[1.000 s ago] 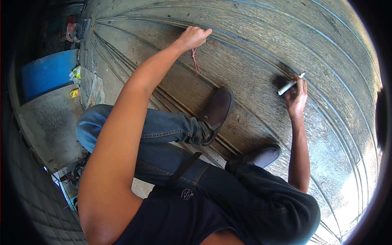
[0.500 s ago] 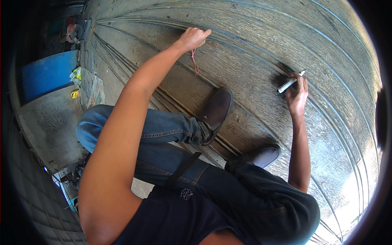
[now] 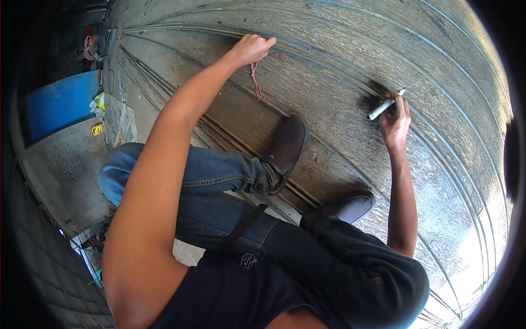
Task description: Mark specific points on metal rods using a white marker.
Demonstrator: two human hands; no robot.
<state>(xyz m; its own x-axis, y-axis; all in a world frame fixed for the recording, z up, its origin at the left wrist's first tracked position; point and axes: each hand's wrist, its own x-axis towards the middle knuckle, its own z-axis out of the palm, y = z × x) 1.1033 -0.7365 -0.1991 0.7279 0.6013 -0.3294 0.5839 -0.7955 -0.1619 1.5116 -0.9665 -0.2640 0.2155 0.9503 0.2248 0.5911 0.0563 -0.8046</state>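
My left hand (image 3: 252, 49) is closed in a fist over a bundle of long dark cables (image 3: 307, 52) that runs across the floor. Pinkish strings (image 3: 255, 82) dangle from beneath its fingers; the inside of the grip is hidden. To the right, my right hand (image 3: 396, 123) holds a pale marker pen (image 3: 380, 109) between thumb and fingers. The pen's dark tip points up and away, close above the same cables, with a shadow beside it. Whether the tip touches a cable, I cannot tell.
More cables (image 3: 438, 88) fan over the rough floor and meet at the far left. My two dark shoes (image 3: 287, 145) stand among them. Toward the left lie a blue panel (image 3: 63, 104), a grey slab (image 3: 66, 170) and small yellow packets (image 3: 97, 129).
The marker pen has turned in my right hand and shifted slightly left, its dark tip now showing. My left hand appears slightly further left, along with the surrounding scene.
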